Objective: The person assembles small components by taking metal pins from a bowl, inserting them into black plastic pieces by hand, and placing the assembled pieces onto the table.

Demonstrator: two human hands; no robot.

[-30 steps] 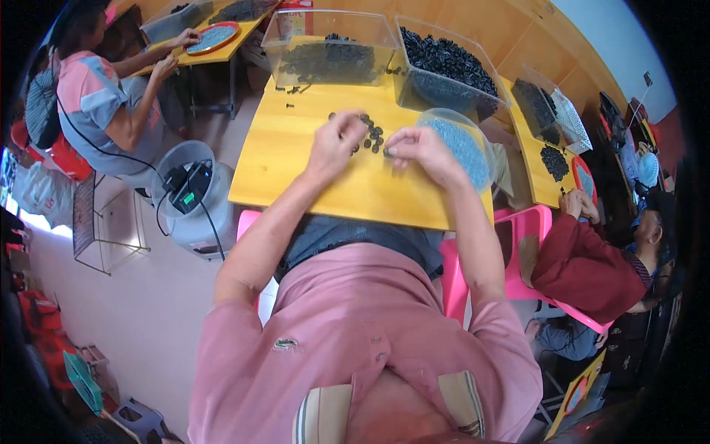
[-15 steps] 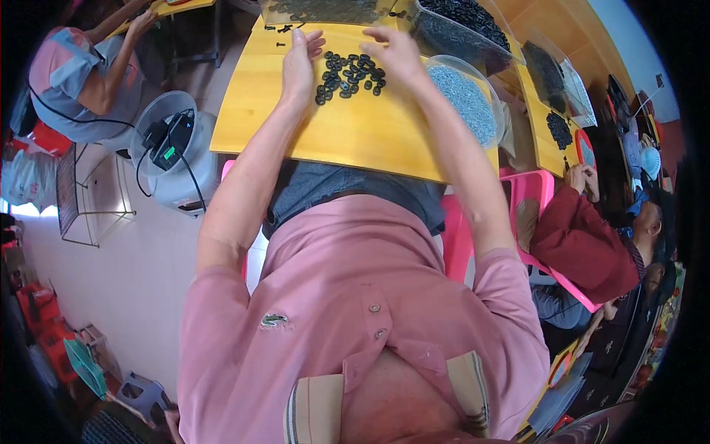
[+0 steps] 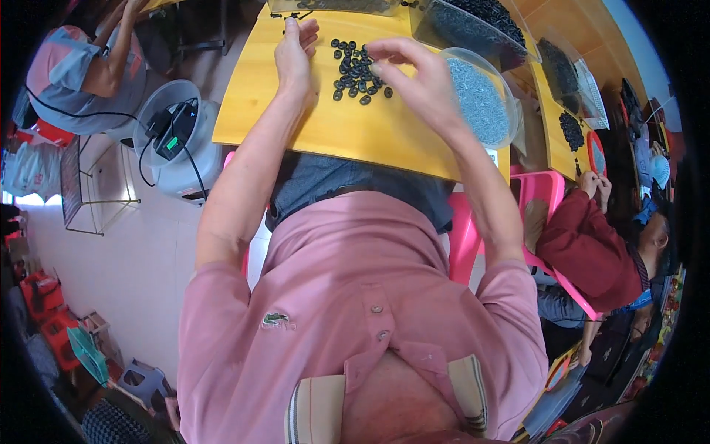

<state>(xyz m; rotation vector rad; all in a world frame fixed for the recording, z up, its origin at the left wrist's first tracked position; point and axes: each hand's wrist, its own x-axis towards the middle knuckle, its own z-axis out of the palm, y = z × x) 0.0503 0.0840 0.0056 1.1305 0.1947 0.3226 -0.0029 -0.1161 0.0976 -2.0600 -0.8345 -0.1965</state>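
Small black oval parts [image 3: 355, 72], a little like buttons, lie in a loose pile on the yellow table [image 3: 325, 129]. At the pile's right edge is my right hand [image 3: 421, 78], its thumb and index finger apart and bent toward the parts. Nothing shows between them, though its other fingers are partly hidden. My left hand [image 3: 297, 59] is held left of the pile with thumb and fingers stretched out, and I see nothing in it. Beyond its fingertips lie several small black screw-like pieces [image 3: 294, 15].
Right of my right hand stands a round clear tub [image 3: 510, 111] of small silvery pieces. Behind it is a clear bin [image 3: 473, 33] of black parts. A co-worker in a dark red sleeve [image 3: 592, 251] sits at the right; another person [image 3: 81, 81] sits at the left.
My right hand has come down toward me, to the pile's right edge. Some oval parts lie in a different arrangement. My left hand stays beside the pile. The whole view has shifted slightly.
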